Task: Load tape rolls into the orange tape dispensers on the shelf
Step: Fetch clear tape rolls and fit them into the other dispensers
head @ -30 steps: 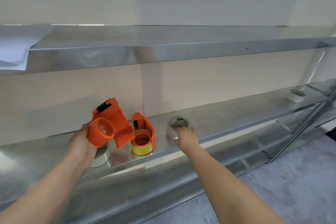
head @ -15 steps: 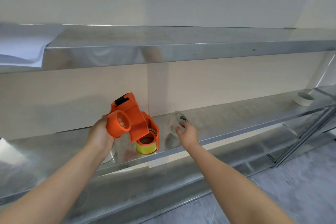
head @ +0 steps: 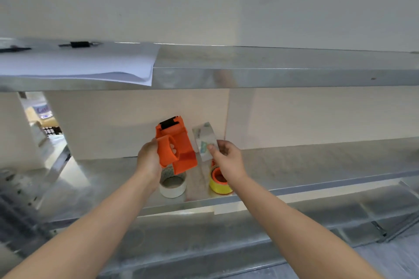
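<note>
Dispenser (head: pixel 175 146), matte orange plastic, round hub, clamped in left hand (head: pixel 148 161) at frame centre, above shiny metal shelf (head: pixel 317 165). Clear glossy tape roll (head: pixel 204 140) pinched in right hand (head: pixel 227 161) just beside. White roll (head: pixel 173 184) and yellow roll (head: pixel 218 184) seen lying on shelf below.

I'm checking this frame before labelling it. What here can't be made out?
Head view:
- Second orange dispenser: mostly hidden behind the right hand; only its hub inside the yellow tape roll shows.
- Clear tape roll: label print too blurred to read.
- Orange dispenser: its handle is covered by the left hand.
- White tape roll: top partly hidden by that dispenser.
</note>
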{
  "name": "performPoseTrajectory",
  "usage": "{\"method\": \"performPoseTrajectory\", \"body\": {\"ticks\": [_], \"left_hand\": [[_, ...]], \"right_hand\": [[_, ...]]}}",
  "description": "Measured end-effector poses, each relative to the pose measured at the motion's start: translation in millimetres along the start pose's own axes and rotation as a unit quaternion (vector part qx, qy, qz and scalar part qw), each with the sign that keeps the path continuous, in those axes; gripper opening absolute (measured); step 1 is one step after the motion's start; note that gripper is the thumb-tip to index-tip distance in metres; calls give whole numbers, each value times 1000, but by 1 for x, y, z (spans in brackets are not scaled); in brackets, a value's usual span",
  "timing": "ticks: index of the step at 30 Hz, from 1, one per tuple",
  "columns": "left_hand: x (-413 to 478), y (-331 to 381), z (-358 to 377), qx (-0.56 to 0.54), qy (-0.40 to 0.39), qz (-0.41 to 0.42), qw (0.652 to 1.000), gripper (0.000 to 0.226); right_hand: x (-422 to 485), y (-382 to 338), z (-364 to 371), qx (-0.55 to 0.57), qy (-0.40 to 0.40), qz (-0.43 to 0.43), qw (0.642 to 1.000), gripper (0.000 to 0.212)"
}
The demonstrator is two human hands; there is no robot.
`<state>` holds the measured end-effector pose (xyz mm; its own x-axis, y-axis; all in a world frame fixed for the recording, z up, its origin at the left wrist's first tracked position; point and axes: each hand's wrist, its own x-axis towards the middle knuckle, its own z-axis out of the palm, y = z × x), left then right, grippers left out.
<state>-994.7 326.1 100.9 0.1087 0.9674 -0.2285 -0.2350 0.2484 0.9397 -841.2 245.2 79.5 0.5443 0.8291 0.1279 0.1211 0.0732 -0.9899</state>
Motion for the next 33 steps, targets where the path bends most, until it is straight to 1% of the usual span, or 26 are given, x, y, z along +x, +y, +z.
{"method": "performPoseTrajectory", "body": {"ticks": [4,7,11,12,16,18,21,24,26,29,31,32,33], "left_hand": [[4,7,-23,51,23,23,998,30],[-1,14,-42,81,47,38,995,34],[-11,24,-61,64,47,45,996,27],[-12,26,-66,55,47,43,996,29],[2,25,-87,50,40,25,998,52],[0,28,-96,21,36,13,999,50],[-1,32,-106,-6,7,0,1000,39],[-2,36,-111,-20,-52,2,998,43],[-2,36,-115,-21,-66,4,998,43],[-6,38,-116,1,-75,21,997,36],[-9,37,-116,60,-80,47,994,62],[-9,35,-118,101,-90,62,989,70],[-10,34,-120,146,-105,71,981,74]], "right_hand": [[-5,-11,37,14,-43,3,999,4],[-10,-18,64,24,-73,20,997,7],[-20,-23,99,44,-105,20,993,2],[-23,-24,107,44,-110,17,993,2],[-30,-28,130,51,-118,5,992,9],[-30,-28,138,42,-120,12,992,14],[-32,-25,149,44,-134,33,989,14],[-38,-23,160,27,-167,25,985,8],[-42,-23,166,16,-166,5,986,7],[-44,-25,172,7,-134,-35,990,22],[-45,-25,173,-7,-117,-53,992,26],[-44,-25,173,-21,-116,-60,991,25],[-45,-24,173,-30,-120,-68,990,22]]}}
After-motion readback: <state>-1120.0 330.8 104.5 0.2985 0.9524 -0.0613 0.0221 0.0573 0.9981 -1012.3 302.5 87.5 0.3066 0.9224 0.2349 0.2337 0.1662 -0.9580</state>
